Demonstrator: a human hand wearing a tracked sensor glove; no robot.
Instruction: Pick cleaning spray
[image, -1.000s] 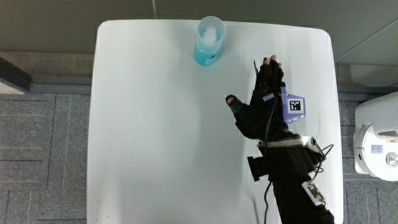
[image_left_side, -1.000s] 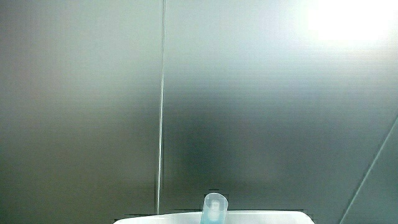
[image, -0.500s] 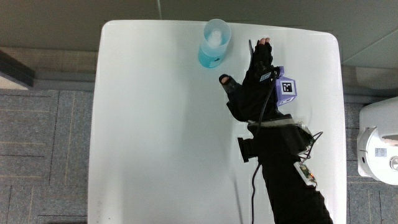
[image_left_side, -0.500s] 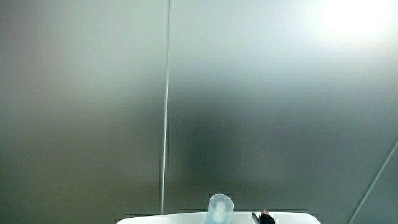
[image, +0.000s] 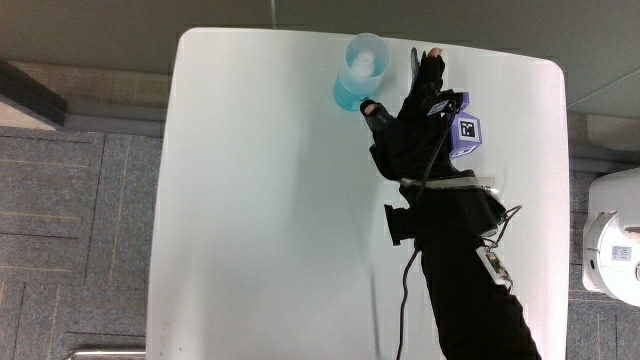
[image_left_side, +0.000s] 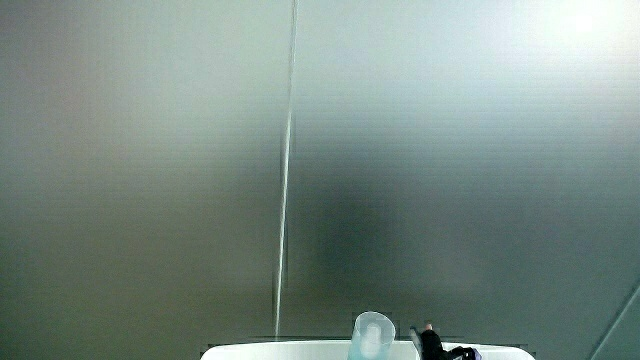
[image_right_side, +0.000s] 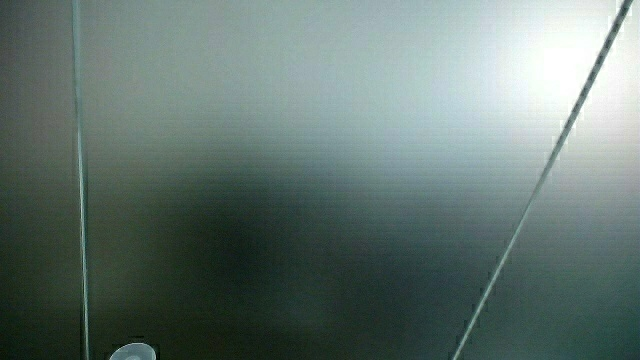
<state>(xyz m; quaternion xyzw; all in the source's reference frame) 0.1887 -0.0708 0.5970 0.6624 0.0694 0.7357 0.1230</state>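
The cleaning spray (image: 359, 72) is a pale blue bottle with a clear cap, standing upright near the table's edge farthest from the person. My gloved hand (image: 412, 112) lies just beside it, fingers spread and holding nothing, thumb nearly at the bottle's base. The purple patterned cube (image: 465, 133) rides on the hand's back. In a side view the bottle's cap (image_left_side: 372, 335) and my fingertips (image_left_side: 429, 340) poke up above the table edge. In a side view only the cap's rim (image_right_side: 132, 352) shows.
The white table (image: 260, 220) carries only the bottle and my forearm (image: 460, 280) with its wrist device and cable. A white appliance (image: 612, 240) stands on the floor beside the table. Both side views are mostly pale wall.
My hand has travelled away from the person toward the bottle, from well short of it to right beside it. The bottle has not moved on the table.
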